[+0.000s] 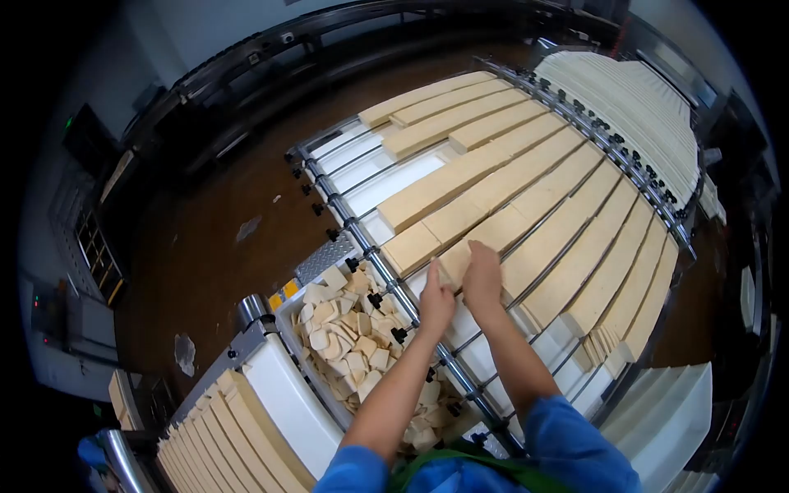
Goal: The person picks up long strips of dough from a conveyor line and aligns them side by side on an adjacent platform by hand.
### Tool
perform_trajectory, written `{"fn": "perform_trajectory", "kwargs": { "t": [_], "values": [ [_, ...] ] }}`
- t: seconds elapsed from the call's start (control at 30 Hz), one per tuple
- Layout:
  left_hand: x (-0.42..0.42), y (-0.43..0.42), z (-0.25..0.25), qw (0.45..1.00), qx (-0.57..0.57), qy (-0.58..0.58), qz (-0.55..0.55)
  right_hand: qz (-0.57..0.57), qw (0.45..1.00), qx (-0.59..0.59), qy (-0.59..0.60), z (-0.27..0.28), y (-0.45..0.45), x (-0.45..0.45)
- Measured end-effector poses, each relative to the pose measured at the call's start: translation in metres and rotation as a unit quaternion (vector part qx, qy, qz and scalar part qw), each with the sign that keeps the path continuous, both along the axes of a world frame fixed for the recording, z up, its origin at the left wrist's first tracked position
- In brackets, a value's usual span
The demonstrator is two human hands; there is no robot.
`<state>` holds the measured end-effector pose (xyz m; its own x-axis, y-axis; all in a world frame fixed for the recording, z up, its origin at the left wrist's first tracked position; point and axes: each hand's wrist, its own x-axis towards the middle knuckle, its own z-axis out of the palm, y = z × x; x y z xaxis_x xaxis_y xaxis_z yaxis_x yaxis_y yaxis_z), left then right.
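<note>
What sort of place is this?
Probably a food plant, perhaps a bakery line: long bread-like slabs lie in rows on a white bed under metal rods, pale offcuts are heaped alongside, and long dark machinery runs behind.

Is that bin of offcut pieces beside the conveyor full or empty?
Full or close to it: pale cut pieces are heaped across the visible part of the bin; its far end is hidden by the arm.
</note>
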<state>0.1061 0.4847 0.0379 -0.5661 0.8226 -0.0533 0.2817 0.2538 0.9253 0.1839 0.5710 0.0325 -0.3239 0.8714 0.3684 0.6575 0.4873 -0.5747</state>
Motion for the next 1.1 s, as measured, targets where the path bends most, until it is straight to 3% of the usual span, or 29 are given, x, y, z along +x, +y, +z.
{"fn": "perform_trajectory", "kwargs": {
  "t": [0.03,0.1,0.17,0.2,0.27,0.3,0.37,0.43,0.5,0.57,0.6,0.67,0.8,0.83,0.9,1.03,1.1],
  "values": [
    [-0.002,0.002,0.0,0.999,0.002,-0.039,-0.016,0.009,1.0,0.0,0.0,0.012,-0.006,0.002],
    [-0.008,0.001,-0.013,0.997,-0.01,-0.067,-0.023,-0.029,0.985,0.129,-0.107,0.029,-0.015,0.006],
    [-0.012,-0.008,-0.03,0.992,0.125,-0.002,0.026,-0.027,0.988,0.068,-0.139,0.003,-0.01,0.006],
    [-0.013,-0.019,-0.031,0.992,0.123,0.0,0.04,-0.025,0.975,0.041,-0.219,-0.002,-0.011,0.007],
    [-0.012,-0.058,-0.002,0.985,0.091,-0.14,0.039,-0.023,0.934,0.04,-0.354,-0.015,-0.006,0.006],
    [-0.014,-0.079,0.003,0.985,0.088,-0.133,0.069,-0.04,0.931,0.089,-0.352,-0.032,-0.002,0.007],
    [-0.017,-0.135,0.005,0.991,0.101,0.016,0.085,-0.05,0.928,0.092,-0.357,-0.041,0.002,0.006],
    [-0.025,-0.195,0.008,0.981,0.068,0.066,0.172,-0.032,0.953,0.035,-0.3,0.002,-0.026,-0.013],
    [-0.025,-0.256,0.001,0.964,0.033,0.107,0.243,0.033,0.964,0.044,-0.259,0.002,-0.063,-0.042],
    [-0.034,-0.322,-0.021,0.905,-0.188,0.294,0.245,0.148,0.976,0.12,-0.103,-0.017,-0.104,-0.073],
    [-0.033,-0.353,-0.027,0.885,-0.24,0.315,0.245,0.252,0.952,0.161,-0.057,-0.03,-0.125,-0.092],
    [-0.027,-0.41,-0.031,0.846,-0.343,0.338,0.229,0.386,0.922,-0.034,-0.022,-0.006,-0.202,-0.128],
    [-0.014,-0.474,-0.039,0.812,-0.448,0.346,0.144,0.498,0.843,-0.202,0.022,-0.056,-0.303,-0.21],
    [-0.014,-0.48,-0.042,0.812,-0.447,0.345,0.15,0.502,0.841,-0.199,0.021,-0.065,-0.323,-0.23],
    [-0.016,-0.488,-0.048,0.841,-0.372,0.358,0.16,0.517,0.791,-0.312,0.1,-0.084,-0.36,-0.268],
    [-0.03,-0.492,-0.059,0.818,-0.369,0.421,0.132,0.475,0.798,-0.342,0.142,-0.108,-0.418,-0.317],
    [-0.044,-0.501,-0.057,0.839,-0.317,0.407,0.173,0.466,0.793,-0.353,0.171,-0.106,-0.445,-0.331]
  ]
}}
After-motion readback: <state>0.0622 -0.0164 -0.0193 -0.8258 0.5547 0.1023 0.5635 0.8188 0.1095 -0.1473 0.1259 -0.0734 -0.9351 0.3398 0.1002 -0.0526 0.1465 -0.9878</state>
